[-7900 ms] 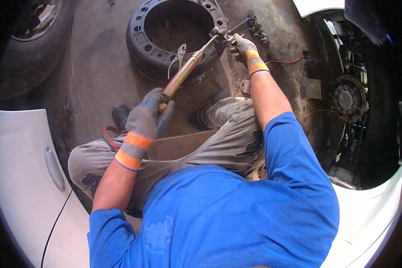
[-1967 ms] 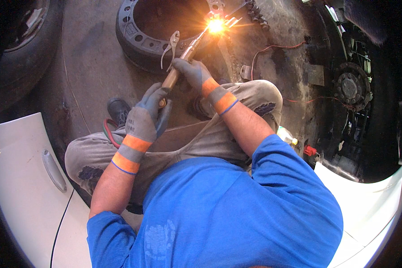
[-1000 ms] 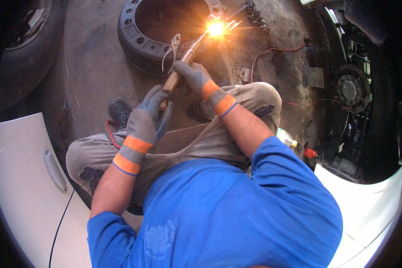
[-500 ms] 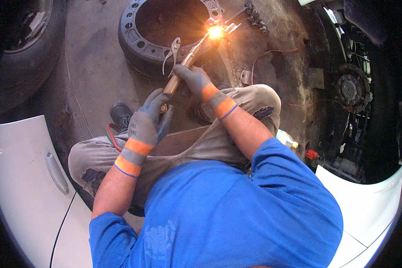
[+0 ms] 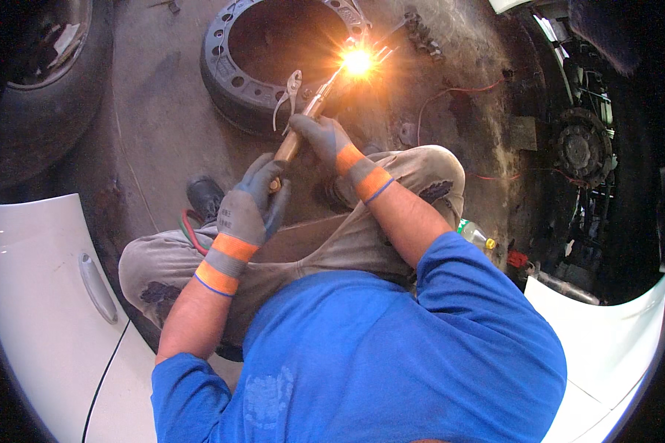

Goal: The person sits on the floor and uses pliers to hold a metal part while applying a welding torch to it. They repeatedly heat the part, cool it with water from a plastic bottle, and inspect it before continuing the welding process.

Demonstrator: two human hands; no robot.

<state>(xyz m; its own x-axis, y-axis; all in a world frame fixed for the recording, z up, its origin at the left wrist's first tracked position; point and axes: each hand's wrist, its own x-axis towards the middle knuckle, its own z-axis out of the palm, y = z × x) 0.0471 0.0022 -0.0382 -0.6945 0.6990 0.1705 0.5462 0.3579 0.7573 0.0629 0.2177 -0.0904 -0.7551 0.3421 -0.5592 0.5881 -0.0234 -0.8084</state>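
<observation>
A brass-coloured gas torch (image 5: pixel 288 148) slants up and to the right between my gloved hands. My left hand (image 5: pixel 253 193) is wrapped round its rear end, and my right hand (image 5: pixel 320 136) grips it farther forward. The torch's tip meets a bright orange-white glow (image 5: pixel 358 62) with sparks, beside the right rim of a round brake drum (image 5: pixel 242 81) lying on the floor. Glare hides the piece being heated. Slip-joint pliers (image 5: pixel 291 92) rest on the drum's near rim, their handles toward me.
A large tyre (image 5: pixel 48 122) stands at the far left. White vehicle panels (image 5: pixel 44 295) flank me. Red and green hoses (image 5: pixel 191 230) run by my left knee. A plastic bottle (image 5: pixel 476 235) lies beyond my right knee. A thin red cable (image 5: pixel 440 94) and a wheel hub (image 5: pixel 582 148) are at right.
The glow at the torch tip has grown larger and brighter. Both hands keep their hold on the torch. The whole view has shifted slightly, showing more of the bottle.
</observation>
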